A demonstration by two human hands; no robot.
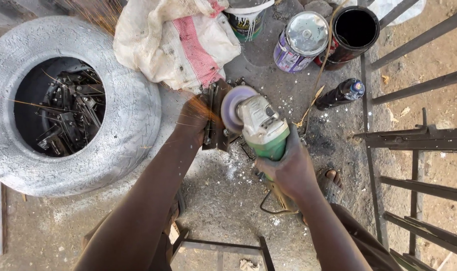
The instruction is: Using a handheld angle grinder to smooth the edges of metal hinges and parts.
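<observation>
My right hand (288, 168) grips the green body of an angle grinder (261, 125). Its spinning disc (234, 106) touches a dark metal bracket piece (216, 120). My left hand (192, 116) holds that metal piece upright on the concrete ground. Orange sparks fly leftward from the contact point, over my left hand and toward the tyre.
A whitened old tyre (133, 115) at left holds several dark metal brackets (70, 118). A worn sack (178, 40) lies behind. Paint cans (301, 42), a black open tin (354, 30) and a dark bottle (341, 94) stand at the back. A metal gate frame (419, 138) lies at right.
</observation>
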